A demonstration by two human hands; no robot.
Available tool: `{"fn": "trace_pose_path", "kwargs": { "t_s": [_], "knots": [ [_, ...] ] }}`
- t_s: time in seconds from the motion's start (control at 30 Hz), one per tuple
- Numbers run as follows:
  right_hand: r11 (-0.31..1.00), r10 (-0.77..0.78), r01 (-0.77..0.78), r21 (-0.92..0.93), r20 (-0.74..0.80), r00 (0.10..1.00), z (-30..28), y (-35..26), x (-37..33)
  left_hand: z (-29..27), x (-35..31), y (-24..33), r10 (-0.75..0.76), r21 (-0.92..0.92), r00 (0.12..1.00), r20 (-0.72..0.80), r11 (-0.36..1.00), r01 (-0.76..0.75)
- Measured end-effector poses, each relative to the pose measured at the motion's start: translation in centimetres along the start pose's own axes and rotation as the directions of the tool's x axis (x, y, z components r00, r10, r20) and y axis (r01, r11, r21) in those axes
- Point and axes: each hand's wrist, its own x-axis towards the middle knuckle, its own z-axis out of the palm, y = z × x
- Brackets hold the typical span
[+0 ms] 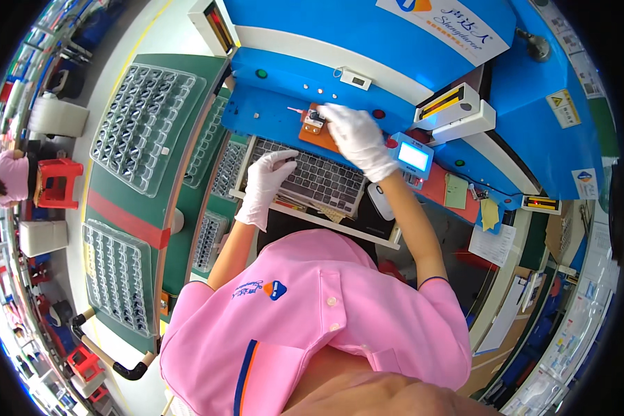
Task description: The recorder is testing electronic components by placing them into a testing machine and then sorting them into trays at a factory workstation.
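Observation:
My left hand, in a white glove, is over the left end of a black keyboard. Its fingers curl in toward the thumb; anything between them is too small to make out. Farther off and to the right, my gloved right hand reaches to a small metal fixture on an orange base plate. A small dark part sits on the fixture beside its fingertips. The fingers are close together and slightly blurred, hiding what they may grip. The fixture stands on the blue machine bed.
Clear trays of small dark parts lie on the green table at left, with another tray nearer. A lit screen, a white mouse and yellow notes are at right. The blue machine housing rises behind the bed.

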Motion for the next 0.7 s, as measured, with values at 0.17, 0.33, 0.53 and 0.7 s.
{"fn": "trace_pose_path", "kwargs": {
  "t_s": [0.17, 0.33, 0.53, 0.7],
  "knots": [
    [0.987, -0.098, 0.099, 0.128, -0.013, 0.995, 4.9, 0.2, 1.6, 1.5, 2.8, 1.8, 0.219, -0.122, 0.964, -0.148, 0.964, -0.238],
    [0.984, -0.069, 0.085, 0.155, -0.111, 0.991, 4.3, 1.5, 0.0, 4.5, 5.3, 3.0, 0.781, 0.417, 0.599, -0.178, 0.611, -0.673],
    [0.945, 0.135, -0.015, 0.326, -0.35, 0.927, -2.3, 0.1, -0.8, 5.5, 8.1, 3.0, 0.876, 0.648, 0.481, -0.04, 0.389, -0.654],
    [0.902, 0.32, -0.134, 0.41, -0.428, 0.845, -5.1, 1.2, -4.7, 5.1, 8.5, 2.9, 0.875, 0.646, 0.484, -0.026, 0.384, -0.66]
  ]
}}
